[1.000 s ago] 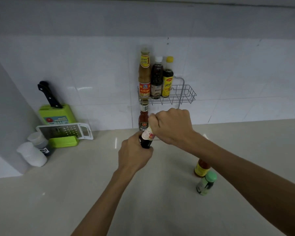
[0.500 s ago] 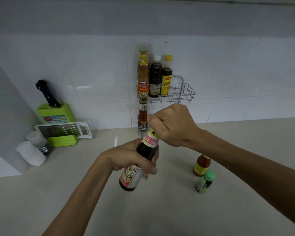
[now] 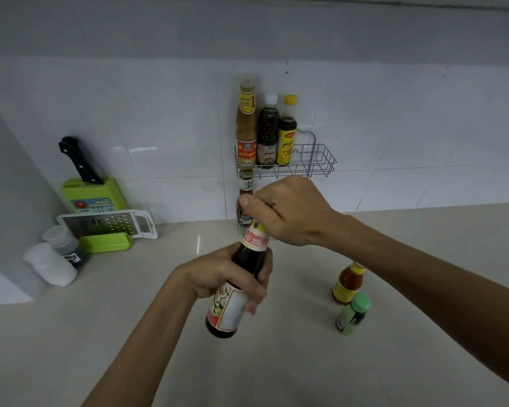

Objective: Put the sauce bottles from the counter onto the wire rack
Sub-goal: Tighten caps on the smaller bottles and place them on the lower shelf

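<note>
A dark sauce bottle (image 3: 228,311) with a red and white label is held tilted above the counter. My left hand (image 3: 227,274) grips its body and my right hand (image 3: 288,211) closes over its cap. The wire rack (image 3: 318,163) hangs on the tiled wall and carries three bottles at its left end: a tall tan one (image 3: 246,124), a dark one with a white cap (image 3: 267,133) and one with a yellow cap (image 3: 287,133). A red bottle (image 3: 244,214) stands at the wall under the rack. On the counter at right stand an orange sauce bottle (image 3: 347,284) and a small green-capped bottle (image 3: 353,315).
At the left wall stand a green knife block (image 3: 93,195) with a black-handled knife (image 3: 80,161), a white grater (image 3: 109,223) on a green tray, and two small white-capped jars (image 3: 52,262). The pale counter (image 3: 276,362) spreads below my arms.
My left hand has brought the dark bottle down and toward me, tilting it so its body and label show. My right hand stays on its cap.
</note>
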`<state>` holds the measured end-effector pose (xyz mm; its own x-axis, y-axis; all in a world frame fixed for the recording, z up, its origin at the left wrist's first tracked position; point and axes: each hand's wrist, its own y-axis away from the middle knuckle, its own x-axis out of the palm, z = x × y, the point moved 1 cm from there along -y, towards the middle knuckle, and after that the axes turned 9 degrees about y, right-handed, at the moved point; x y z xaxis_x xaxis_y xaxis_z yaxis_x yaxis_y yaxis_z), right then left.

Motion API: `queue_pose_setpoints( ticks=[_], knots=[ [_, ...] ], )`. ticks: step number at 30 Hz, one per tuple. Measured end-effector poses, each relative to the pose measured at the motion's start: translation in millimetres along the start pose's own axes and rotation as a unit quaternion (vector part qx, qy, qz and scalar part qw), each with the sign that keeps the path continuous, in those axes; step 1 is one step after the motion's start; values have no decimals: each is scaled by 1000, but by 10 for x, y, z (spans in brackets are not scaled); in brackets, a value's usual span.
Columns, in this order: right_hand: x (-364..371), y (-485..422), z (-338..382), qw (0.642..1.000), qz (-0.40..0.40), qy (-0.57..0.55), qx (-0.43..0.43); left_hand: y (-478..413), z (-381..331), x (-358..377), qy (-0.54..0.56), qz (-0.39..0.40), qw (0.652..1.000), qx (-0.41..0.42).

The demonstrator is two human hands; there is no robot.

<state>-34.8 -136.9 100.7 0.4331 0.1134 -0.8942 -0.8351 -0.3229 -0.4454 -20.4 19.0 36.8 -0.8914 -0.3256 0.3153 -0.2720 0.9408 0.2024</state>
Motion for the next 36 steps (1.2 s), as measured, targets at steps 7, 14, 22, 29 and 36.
queue_pose_setpoints(
  ticks=[7, 14, 22, 29, 36],
  knots=[
    [-34, -53, -34, 975, 26, 200, 90, -183, 27, 64, -221, -363, 902, 80],
    [137, 2, -162, 974, 110, -67, 185, -355, 93, 34, -142, -395, 906, 60],
    [227, -66, -376, 968, 75, -139, 197, -336, 187, -220, -158, -315, 935, 26],
    [557, -7, -531, 936, 86, -212, 267, -648, 379, -512, -222, -406, 880, 108],
    [975, -20, -826, 914, 112, -251, 297, -1080, 370, -808, -225, -434, 864, 122]
  ],
)
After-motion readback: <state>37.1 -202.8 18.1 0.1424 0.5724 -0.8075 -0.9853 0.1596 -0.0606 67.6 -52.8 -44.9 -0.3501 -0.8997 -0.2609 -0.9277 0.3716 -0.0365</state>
